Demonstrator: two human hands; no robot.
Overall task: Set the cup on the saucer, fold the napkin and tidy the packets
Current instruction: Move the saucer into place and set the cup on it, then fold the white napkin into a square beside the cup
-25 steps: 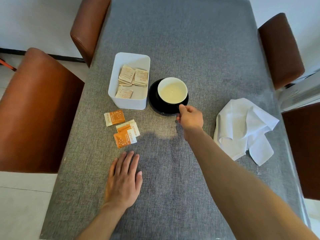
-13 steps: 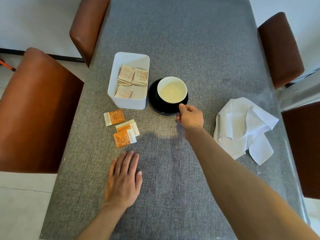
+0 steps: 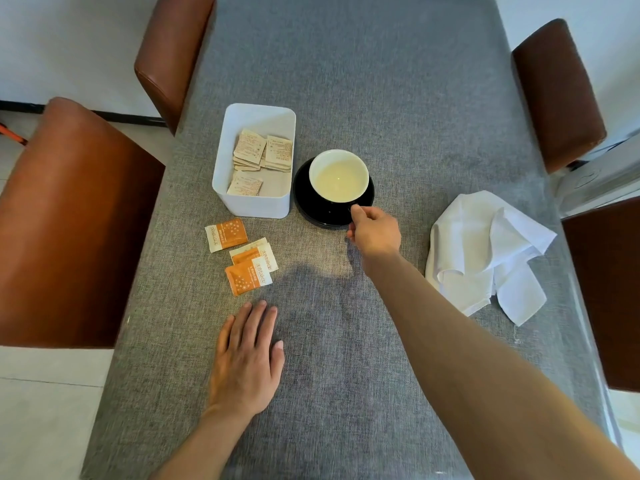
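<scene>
A cup (image 3: 338, 175), white inside and dark outside, stands on the black saucer (image 3: 311, 209) in the middle of the grey table. My right hand (image 3: 375, 232) reaches to the cup's near right side, its curled fingers pinching the handle, which the hand mostly hides. My left hand (image 3: 247, 358) lies flat on the cloth nearer to me. Three orange packets (image 3: 242, 258) lie loose just beyond its fingertips. A crumpled white napkin (image 3: 485, 251) sits at the right.
A white box (image 3: 252, 202) with several beige packets stands left of the saucer. Brown chairs flank the table: two on the left (image 3: 69, 220), two on the right (image 3: 557, 91). Grey tablecloth (image 3: 363, 81) stretches beyond the cup.
Almost nothing moves. My right hand stays at the cup's handle with the cup resting on the saucer; my left hand stays flat.
</scene>
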